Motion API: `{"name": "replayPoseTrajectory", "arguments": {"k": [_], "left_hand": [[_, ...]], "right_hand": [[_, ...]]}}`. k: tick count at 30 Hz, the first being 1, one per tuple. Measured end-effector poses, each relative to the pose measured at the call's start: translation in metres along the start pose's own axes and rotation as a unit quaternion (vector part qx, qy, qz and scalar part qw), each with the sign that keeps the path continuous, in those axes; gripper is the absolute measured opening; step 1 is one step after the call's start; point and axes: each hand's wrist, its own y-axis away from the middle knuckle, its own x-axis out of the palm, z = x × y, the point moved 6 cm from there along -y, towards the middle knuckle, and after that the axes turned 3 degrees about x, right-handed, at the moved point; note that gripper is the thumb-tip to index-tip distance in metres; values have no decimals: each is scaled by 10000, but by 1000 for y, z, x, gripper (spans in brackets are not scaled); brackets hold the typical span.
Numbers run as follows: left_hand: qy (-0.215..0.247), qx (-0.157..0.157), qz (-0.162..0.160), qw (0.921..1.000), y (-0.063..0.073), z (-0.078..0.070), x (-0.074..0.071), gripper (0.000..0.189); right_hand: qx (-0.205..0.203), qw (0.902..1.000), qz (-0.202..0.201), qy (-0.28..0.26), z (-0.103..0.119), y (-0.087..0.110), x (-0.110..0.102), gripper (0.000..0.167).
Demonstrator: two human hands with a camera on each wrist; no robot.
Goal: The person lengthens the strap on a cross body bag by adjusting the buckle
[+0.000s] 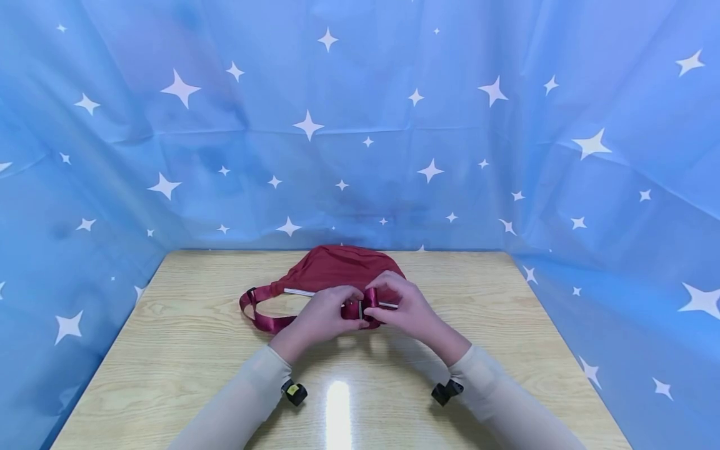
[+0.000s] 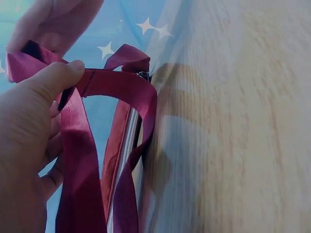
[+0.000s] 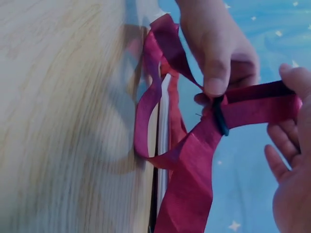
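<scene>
A dark red waist bag [image 1: 337,265] lies toward the back of the wooden table, its strap [image 1: 272,324] looping out at the left. My left hand [image 1: 326,314] pinches the strap right by a black slider buckle [image 3: 221,116], thumb on top. A raised loop of webbing [image 3: 265,110] comes out of the buckle, and my right hand [image 1: 406,306] holds its far end between thumb and fingers. Below the hands, the left wrist view has the bag's pale zipper [image 2: 127,141] and a hanging curve of strap [image 2: 146,107].
The light wood table [image 1: 478,287] carries the bag near its back edge. Blue cloth [image 1: 360,187] with white stars hangs behind and along both sides. A second black buckle [image 1: 250,292] sits on the strap at the left. Small black cameras are worn on both wrists.
</scene>
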Motion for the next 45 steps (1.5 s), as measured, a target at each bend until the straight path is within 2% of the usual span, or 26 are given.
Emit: {"name": "replayPoseTrajectory", "arguments": {"k": [3, 5, 8, 12, 18, 21, 29, 38, 41, 45], "left_hand": [[16, -55, 32, 10000, 1, 2, 1, 47], [15, -59, 51, 10000, 1, 2, 2, 47], [-13, -35, 66, 10000, 2, 3, 2, 47], [-53, -18, 66, 10000, 2, 3, 3, 46], [-105, 36, 49, 9999, 3, 4, 4, 46], [-121, 40, 41, 9999, 3, 4, 4, 46], [-51, -20, 11, 10000, 4, 6, 4, 46], [-2, -160, 84, 9998, 5, 7, 1, 45], [-28, -101, 46, 9999, 5, 9, 1, 45], [-27, -31, 0, 10000, 5, 11, 2, 46]], "right_hand": [[86, 9997, 8, -227, 0, 0, -1, 40], [153, 9998, 84, -126, 0, 0, -2, 41], [189, 9989, 290, 324, 0, -1, -2, 45], [118, 9924, 565, 1084, 2, -3, -2, 49], [-1, 9797, 725, 1868, 7, -6, 0, 39], [14, 9810, 693, 1812, 7, -6, 1, 34], [95, 9932, 435, 1077, 8, -7, 3, 28], [-17, 9990, -140, 417, 16, -6, -2, 34], [142, 9989, -244, 364, 15, -4, -5, 35], [443, 9971, 1, 614, 13, -3, -10, 36]]}}
